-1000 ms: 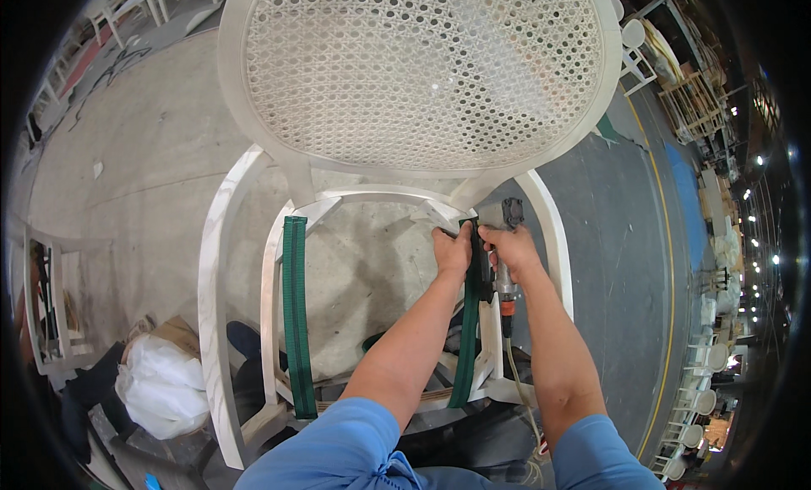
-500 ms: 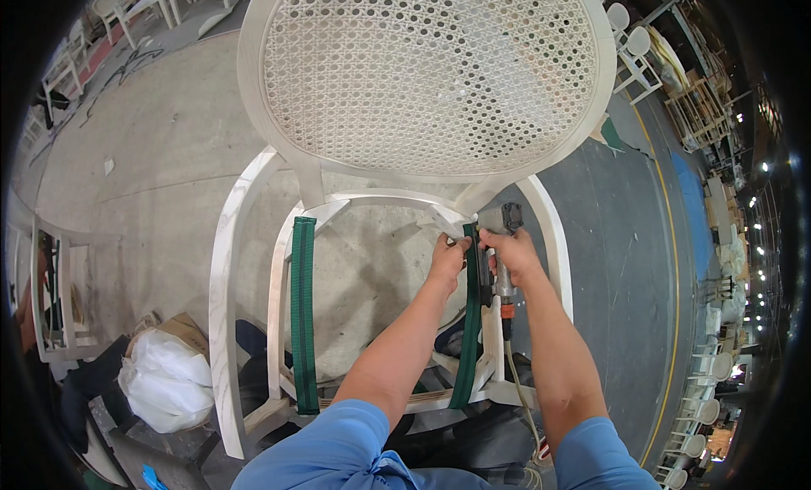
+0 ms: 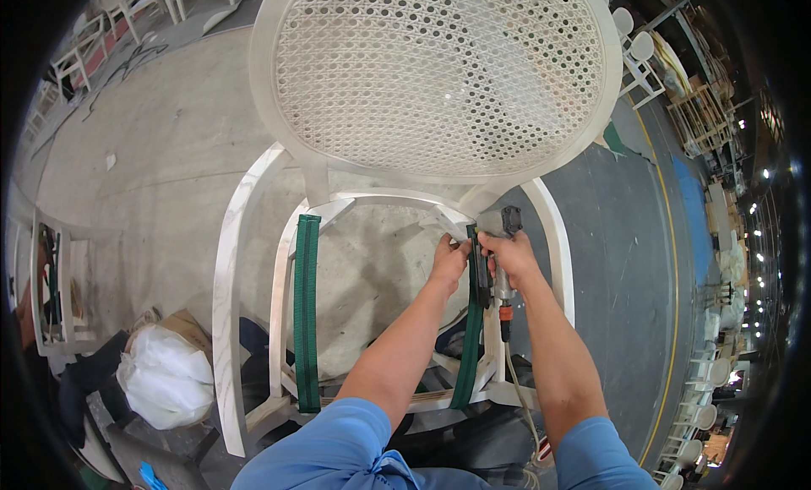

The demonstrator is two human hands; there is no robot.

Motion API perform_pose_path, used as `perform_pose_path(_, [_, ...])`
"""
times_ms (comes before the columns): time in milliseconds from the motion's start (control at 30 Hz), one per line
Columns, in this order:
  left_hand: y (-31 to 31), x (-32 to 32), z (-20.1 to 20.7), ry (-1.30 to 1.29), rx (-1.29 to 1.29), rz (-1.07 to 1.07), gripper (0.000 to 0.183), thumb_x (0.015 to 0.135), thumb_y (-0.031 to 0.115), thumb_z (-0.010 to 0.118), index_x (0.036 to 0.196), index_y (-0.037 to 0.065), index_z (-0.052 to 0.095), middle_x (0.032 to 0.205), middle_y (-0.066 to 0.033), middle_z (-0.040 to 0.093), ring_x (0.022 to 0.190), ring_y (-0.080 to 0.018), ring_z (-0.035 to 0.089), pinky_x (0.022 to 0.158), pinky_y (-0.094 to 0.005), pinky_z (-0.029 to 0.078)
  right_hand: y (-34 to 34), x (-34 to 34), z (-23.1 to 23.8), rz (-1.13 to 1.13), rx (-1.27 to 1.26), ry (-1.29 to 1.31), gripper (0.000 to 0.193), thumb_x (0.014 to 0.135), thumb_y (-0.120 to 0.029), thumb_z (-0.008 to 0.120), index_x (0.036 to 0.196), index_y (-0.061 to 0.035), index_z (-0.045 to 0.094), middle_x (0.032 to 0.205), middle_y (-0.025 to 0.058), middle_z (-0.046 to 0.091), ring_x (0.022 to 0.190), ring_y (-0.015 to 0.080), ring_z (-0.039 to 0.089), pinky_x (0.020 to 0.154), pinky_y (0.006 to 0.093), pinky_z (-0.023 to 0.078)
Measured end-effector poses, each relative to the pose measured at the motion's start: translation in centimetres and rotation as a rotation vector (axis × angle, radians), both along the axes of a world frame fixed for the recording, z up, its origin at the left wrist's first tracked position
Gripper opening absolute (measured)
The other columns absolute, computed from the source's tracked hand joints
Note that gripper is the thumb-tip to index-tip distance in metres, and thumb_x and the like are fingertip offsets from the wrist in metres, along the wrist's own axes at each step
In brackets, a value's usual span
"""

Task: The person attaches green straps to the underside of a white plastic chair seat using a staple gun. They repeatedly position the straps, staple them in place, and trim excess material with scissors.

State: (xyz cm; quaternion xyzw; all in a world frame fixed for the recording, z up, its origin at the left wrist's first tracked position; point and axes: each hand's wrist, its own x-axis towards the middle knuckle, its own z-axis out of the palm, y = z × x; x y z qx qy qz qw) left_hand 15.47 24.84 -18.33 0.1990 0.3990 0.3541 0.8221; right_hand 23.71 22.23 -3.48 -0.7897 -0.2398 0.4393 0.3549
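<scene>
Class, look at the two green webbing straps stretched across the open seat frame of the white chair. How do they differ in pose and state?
The left strap lies bare and untouched; the right strap has its far end under the left hand, with the right hand holding a pneumatic stapler against it. The left strap shows whole; the right strap is partly hidden by the forearms. Both are green and run front to back across the seat frame.

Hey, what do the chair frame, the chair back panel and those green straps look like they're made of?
Chair frame: probably wood, painted matt off-white; faint grain streaks show. Back panel: woven cane or a cane-look mesh, judging by its regular open holes. Green straps: woven fabric webbing, flat and matt; the right one looks the same.
</scene>
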Motion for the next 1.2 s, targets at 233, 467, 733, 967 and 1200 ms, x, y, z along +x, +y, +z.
perform_pose_path(233, [0.3, -0.5, -0.4, 0.008, 0.007, 0.002, 0.045, 0.097, 0.015, 0.068, 0.135, 0.002, 0.051, 0.102, -0.0124, 0.07, 0.082, -0.0169, 0.059, 0.069, -0.0326, 0.045, 0.0, -0.5, 0.2, 0.019, -0.008, 0.001, 0.02, 0.088, -0.019, 0.079, 0.084, -0.0025, 0.068, 0.071, 0.0033, 0.063, 0.048, 0.0145, 0.054, 0.041, 0.0325, 0.042])
perform_pose_path(467, [0.5, -0.6, -0.2, 0.022, 0.008, -0.037, 0.047, 0.096, 0.014, 0.069, 0.137, 0.0, 0.05, 0.11, -0.0147, 0.07, 0.091, -0.0199, 0.064, 0.079, -0.034, 0.048, -0.3, -0.5, 0.1, -0.005, -0.02, -0.024, 0.019, 0.089, -0.018, 0.078, 0.09, -0.001, 0.069, 0.074, 0.004, 0.064, 0.05, 0.0153, 0.054, 0.042, 0.0332, 0.042])
perform_pose_path(733, [0.6, -0.7, 0.3, 0.072, -0.006, -0.038, 0.048, 0.096, 0.012, 0.07, 0.136, -0.003, 0.05, 0.112, -0.0142, 0.07, 0.101, -0.0214, 0.066, 0.09, -0.0338, 0.049, -0.5, 0.1, 0.3, -0.043, -0.035, -0.059, 0.021, 0.088, -0.02, 0.079, 0.09, -0.0013, 0.069, 0.075, 0.0043, 0.063, 0.049, 0.0154, 0.054, 0.042, 0.0333, 0.042])
perform_pose_path(967, [-0.8, -0.8, 3.4, 0.121, -0.111, -0.056, 0.048, 0.098, 0.021, 0.07, 0.135, -0.002, 0.051, 0.108, -0.0132, 0.07, 0.088, -0.0205, 0.068, 0.076, -0.0358, 0.054, -0.9, 0.2, 0.5, -0.065, -0.072, -0.136, 0.023, 0.087, -0.02, 0.079, 0.094, -0.0001, 0.069, 0.077, 0.0052, 0.064, 0.049, 0.0151, 0.054, 0.041, 0.0316, 0.042])
perform_pose_path(1200, [-5.5, -4.8, 4.3, 0.03, -0.208, -0.312, 0.039, 0.104, 0.03, 0.062, 0.126, -0.002, 0.06, 0.103, -0.0135, 0.072, 0.086, -0.0265, 0.07, 0.079, -0.0444, 0.057, -6.7, -4.1, 8.9, 0.007, 0.157, 0.004, 0.026, 0.088, -0.018, 0.079, 0.102, 0.0002, 0.068, 0.082, 0.007, 0.068, 0.051, 0.0139, 0.057, 0.044, 0.0311, 0.044])
